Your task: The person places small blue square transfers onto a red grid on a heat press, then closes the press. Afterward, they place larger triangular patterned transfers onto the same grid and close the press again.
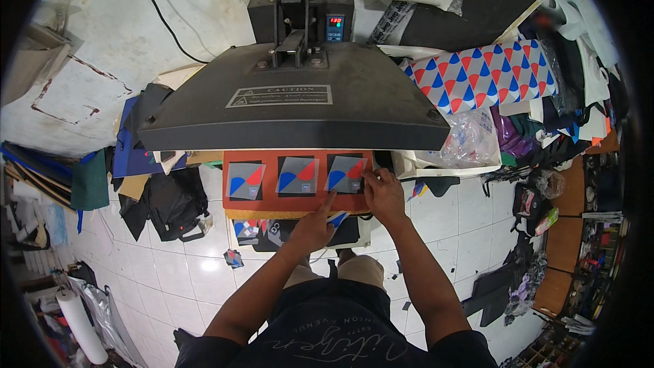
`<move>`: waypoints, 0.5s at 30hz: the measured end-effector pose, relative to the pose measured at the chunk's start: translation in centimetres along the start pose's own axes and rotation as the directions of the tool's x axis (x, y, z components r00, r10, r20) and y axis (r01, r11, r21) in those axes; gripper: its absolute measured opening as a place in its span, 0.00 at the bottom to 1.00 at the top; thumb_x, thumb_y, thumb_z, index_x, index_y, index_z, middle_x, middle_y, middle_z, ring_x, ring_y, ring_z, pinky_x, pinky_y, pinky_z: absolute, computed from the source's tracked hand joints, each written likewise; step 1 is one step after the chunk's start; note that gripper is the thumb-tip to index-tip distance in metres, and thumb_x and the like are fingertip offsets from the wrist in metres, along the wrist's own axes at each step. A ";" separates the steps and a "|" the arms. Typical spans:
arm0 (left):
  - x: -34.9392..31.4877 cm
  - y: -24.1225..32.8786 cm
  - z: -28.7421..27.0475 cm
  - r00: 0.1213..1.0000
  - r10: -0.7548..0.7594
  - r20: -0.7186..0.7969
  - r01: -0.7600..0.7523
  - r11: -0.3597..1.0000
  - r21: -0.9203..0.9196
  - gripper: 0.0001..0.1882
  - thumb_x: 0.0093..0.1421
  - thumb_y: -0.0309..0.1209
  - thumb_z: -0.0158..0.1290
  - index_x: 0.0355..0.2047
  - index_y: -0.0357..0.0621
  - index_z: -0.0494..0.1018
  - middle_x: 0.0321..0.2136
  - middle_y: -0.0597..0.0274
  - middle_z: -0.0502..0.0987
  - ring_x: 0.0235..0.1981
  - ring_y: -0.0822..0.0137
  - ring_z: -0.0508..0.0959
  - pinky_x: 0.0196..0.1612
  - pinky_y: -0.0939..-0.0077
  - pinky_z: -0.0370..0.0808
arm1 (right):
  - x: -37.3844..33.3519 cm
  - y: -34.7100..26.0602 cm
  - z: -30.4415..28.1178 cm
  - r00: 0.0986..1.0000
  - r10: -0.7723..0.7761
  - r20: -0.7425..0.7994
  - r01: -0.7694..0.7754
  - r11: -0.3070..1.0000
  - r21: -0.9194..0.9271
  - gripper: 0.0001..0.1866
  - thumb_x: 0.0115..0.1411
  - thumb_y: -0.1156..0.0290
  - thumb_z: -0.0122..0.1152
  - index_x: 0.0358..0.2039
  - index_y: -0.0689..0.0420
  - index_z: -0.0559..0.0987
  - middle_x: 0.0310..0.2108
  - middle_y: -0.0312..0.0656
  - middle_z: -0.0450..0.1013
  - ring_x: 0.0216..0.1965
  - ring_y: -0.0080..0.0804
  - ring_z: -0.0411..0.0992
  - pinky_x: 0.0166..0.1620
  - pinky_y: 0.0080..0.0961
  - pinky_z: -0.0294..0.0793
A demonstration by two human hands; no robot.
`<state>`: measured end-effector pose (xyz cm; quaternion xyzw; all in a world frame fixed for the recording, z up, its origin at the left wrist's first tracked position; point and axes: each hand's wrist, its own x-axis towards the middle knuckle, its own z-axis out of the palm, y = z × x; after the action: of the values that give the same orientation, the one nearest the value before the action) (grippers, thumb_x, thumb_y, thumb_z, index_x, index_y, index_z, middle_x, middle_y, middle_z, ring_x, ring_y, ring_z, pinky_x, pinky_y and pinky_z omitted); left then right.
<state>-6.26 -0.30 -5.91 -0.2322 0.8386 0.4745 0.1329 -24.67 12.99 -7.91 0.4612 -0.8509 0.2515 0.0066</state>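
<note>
Three square film pieces printed in blue, red and grey lie in a row over dark fabric patches on the heat press's orange-red lower pad: a left piece, a middle piece and a right piece. My right hand has its thumb and fingertips closed at the right piece's right edge. My left hand stretches its index finger to that piece's lower edge; its other fingers curl in. Beside those curled fingers juts a blue-and-white printed piece, apparently in their grip.
The dark upper plate of the press is raised just beyond the pad. A patterned sheet lies at the right among plastic bags. Black bags sit at the left. A small printed scrap lies on the tiled floor.
</note>
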 end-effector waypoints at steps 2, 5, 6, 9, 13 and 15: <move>0.0 0.0 0.0 1.000 0.002 0.001 -0.002 1.000 0.004 0.46 0.56 0.27 0.50 0.73 0.49 0.41 0.35 0.31 0.78 0.39 0.35 0.80 0.47 0.47 0.74 | 0.0 -0.1 -0.1 1.000 0.003 0.013 -0.003 1.000 0.011 0.13 0.58 0.74 0.62 0.45 0.54 0.81 0.38 0.43 0.71 0.38 0.44 0.74 0.43 0.42 0.75; 0.0 0.4 -0.3 1.000 -0.020 0.018 0.020 1.000 0.013 0.46 0.56 0.27 0.50 0.73 0.48 0.42 0.35 0.31 0.79 0.39 0.35 0.80 0.47 0.47 0.74 | 0.1 0.0 -0.1 1.000 -0.001 0.000 0.001 0.999 0.037 0.13 0.58 0.74 0.62 0.45 0.54 0.80 0.38 0.44 0.71 0.37 0.44 0.74 0.43 0.42 0.75; -0.1 0.5 -0.4 0.999 -0.032 0.027 0.031 0.999 0.017 0.46 0.56 0.27 0.50 0.73 0.48 0.42 0.35 0.31 0.79 0.39 0.35 0.80 0.47 0.47 0.74 | 0.0 0.0 -0.2 1.000 -0.004 -0.010 0.004 0.999 0.047 0.13 0.58 0.74 0.62 0.45 0.54 0.80 0.38 0.44 0.71 0.37 0.45 0.74 0.42 0.42 0.75; -0.1 0.5 -0.3 1.000 -0.016 0.008 0.016 1.000 0.027 0.46 0.56 0.27 0.50 0.73 0.47 0.42 0.35 0.31 0.78 0.40 0.35 0.80 0.48 0.47 0.74 | 0.2 0.1 -0.2 0.998 0.059 -0.013 -0.057 0.991 0.123 0.12 0.60 0.74 0.60 0.44 0.55 0.80 0.36 0.46 0.73 0.36 0.47 0.75 0.40 0.44 0.74; -0.6 0.5 -0.4 1.000 0.000 0.011 0.000 1.000 -0.026 0.45 0.57 0.28 0.50 0.73 0.47 0.44 0.37 0.30 0.78 0.41 0.36 0.80 0.49 0.47 0.74 | 0.1 -0.3 -0.5 0.995 0.090 -0.029 -0.086 0.987 0.135 0.11 0.61 0.74 0.59 0.45 0.56 0.79 0.34 0.48 0.73 0.35 0.50 0.75 0.38 0.44 0.74; -1.2 0.4 -0.2 1.000 0.002 0.019 -0.001 0.999 -0.035 0.44 0.57 0.28 0.49 0.72 0.45 0.44 0.37 0.31 0.78 0.40 0.37 0.80 0.48 0.48 0.75 | 0.0 -0.4 -0.6 0.995 0.093 -0.033 -0.087 0.985 0.146 0.12 0.61 0.74 0.59 0.45 0.57 0.79 0.34 0.48 0.73 0.36 0.50 0.75 0.38 0.44 0.74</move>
<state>-5.42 -0.03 -4.97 -0.2294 0.8291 0.4913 0.1363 -24.47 13.08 -7.23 0.4165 -0.8501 0.3216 -0.0216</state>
